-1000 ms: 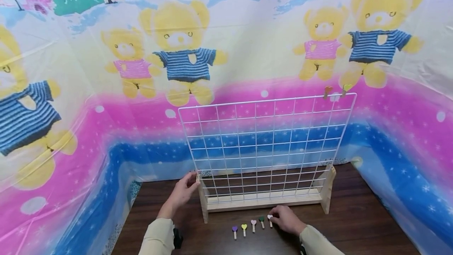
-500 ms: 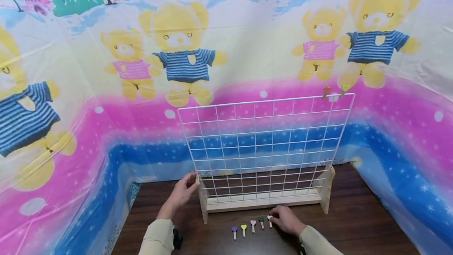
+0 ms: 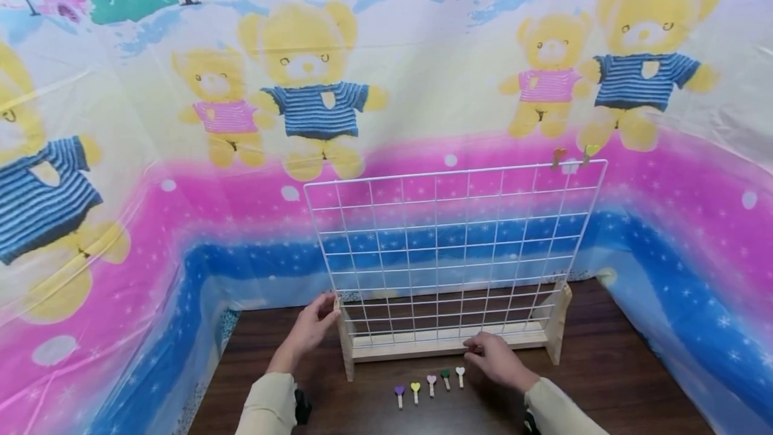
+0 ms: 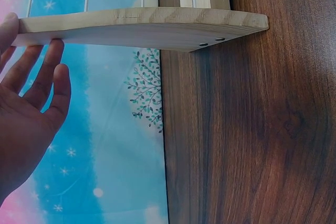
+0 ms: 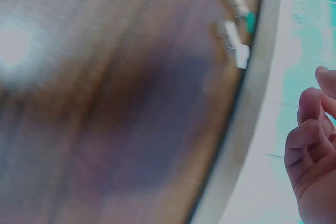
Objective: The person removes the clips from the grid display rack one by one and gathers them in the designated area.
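Note:
At the left end of a white wire grid (image 3: 468,247) on a wooden stand (image 3: 447,348), my left hand (image 3: 311,324) holds the upright side piece. The left wrist view has its thumb and fingertips on opposite faces of that wooden side piece (image 4: 142,24). My right hand (image 3: 498,361) is in front of the stand's base, fingers loosely curled and nothing held. Just left of it, a clothespin with a white heart (image 3: 461,376) lies on the table, ending a row with green (image 3: 445,378), pink (image 3: 431,385), yellow (image 3: 415,391) and purple heart clothespins (image 3: 399,396).
An orange heart clothespin (image 3: 559,156) and a yellow-green one (image 3: 590,152) are clipped on the grid's top bar at the right. The dark wood table (image 3: 610,368) meets a printed bear cloth (image 3: 423,99) hanging behind and at both sides.
My right hand has come off the white heart clothespin and moved slightly up and right. That clothespin stays on the table. My left hand keeps its place on the stand.

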Motion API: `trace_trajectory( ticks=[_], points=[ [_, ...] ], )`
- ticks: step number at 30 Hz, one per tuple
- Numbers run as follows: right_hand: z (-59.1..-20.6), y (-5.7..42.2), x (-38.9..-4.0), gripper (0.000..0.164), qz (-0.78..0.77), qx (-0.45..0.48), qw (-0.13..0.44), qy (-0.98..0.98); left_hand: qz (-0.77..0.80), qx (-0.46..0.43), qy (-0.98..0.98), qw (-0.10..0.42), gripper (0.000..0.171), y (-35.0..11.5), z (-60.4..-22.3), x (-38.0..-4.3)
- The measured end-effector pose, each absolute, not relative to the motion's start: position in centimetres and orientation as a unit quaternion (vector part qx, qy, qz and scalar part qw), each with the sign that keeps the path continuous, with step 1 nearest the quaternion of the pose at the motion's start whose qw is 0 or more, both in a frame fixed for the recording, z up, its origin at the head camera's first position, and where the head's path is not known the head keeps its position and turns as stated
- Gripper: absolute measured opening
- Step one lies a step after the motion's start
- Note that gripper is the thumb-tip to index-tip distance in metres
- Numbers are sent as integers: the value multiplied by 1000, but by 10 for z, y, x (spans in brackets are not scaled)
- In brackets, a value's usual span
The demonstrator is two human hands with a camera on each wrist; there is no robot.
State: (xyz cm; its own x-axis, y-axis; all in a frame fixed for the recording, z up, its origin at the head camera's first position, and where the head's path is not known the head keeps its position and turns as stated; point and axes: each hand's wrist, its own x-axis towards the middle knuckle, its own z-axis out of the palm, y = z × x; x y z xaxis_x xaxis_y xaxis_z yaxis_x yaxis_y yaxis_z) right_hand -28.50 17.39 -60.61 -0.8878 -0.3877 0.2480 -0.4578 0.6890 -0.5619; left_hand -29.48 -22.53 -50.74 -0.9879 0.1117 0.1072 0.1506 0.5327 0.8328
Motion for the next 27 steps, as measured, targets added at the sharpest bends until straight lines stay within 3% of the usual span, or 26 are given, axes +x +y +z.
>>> trace_trajectory(
  ticks=[27],
  points=[
    [-447,217,-281,25,298,271,232,-885,-480,-77,-874,21,36,-225,-505,-293]
  ],
)
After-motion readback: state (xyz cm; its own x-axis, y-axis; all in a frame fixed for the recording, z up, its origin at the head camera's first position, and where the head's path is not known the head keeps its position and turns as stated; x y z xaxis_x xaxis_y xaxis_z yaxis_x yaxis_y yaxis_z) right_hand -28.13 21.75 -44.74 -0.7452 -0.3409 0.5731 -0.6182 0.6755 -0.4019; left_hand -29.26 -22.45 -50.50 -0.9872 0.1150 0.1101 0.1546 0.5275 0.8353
